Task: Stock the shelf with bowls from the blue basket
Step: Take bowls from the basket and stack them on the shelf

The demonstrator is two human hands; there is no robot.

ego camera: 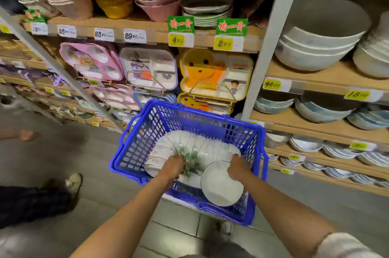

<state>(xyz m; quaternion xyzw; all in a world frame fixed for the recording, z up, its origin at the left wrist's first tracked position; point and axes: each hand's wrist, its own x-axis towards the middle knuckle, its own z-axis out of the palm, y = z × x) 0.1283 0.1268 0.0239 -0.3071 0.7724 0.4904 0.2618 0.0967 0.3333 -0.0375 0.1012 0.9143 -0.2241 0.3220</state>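
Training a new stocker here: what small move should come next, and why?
Probably lift a few nested bowls clear of the blue basket: left hand and right hand both grip the bowls lying on their sides there, and the shelf stands close by.

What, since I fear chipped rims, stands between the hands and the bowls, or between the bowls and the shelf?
Nothing before the hands: the left hand and right hand grip the bowls. Toward the shelf on the right, only the basket wall stands between; the bowls must clear its rim.
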